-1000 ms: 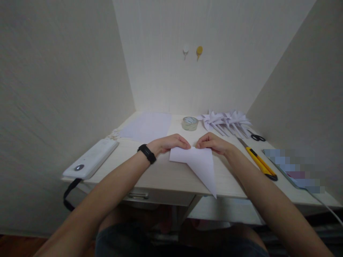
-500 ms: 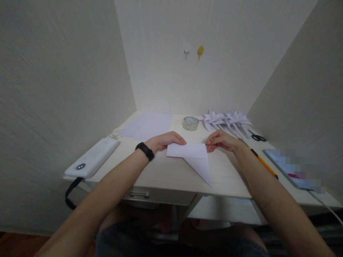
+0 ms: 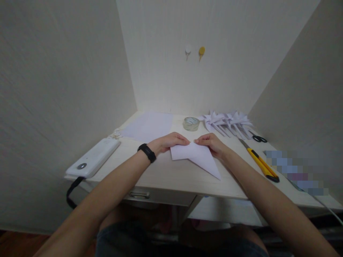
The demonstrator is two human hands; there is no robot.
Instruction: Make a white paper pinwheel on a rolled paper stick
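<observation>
A folded sheet of white paper (image 3: 197,157) is held over the front part of the desk, with one pointed corner hanging toward the lower right. My left hand (image 3: 174,141), a black watch on its wrist, pinches the paper's upper left edge. At the upper right edge my right hand (image 3: 211,143) grips it between thumb and fingers. Both thumbs lie close together on the top edge. The fingers behind the paper are partly hidden.
Behind my hands stands a roll of clear tape (image 3: 191,124). Paper pinwheels (image 3: 227,122), scissors (image 3: 259,138), a yellow box cutter (image 3: 261,162) and a blurred flat device (image 3: 294,173) lie rightward. Loose paper (image 3: 150,125) and a white device (image 3: 93,157) lie leftward.
My right hand has moved left along the paper's top edge, closer to my left hand. The hanging point has swung to the right, and the box cutter shows more fully.
</observation>
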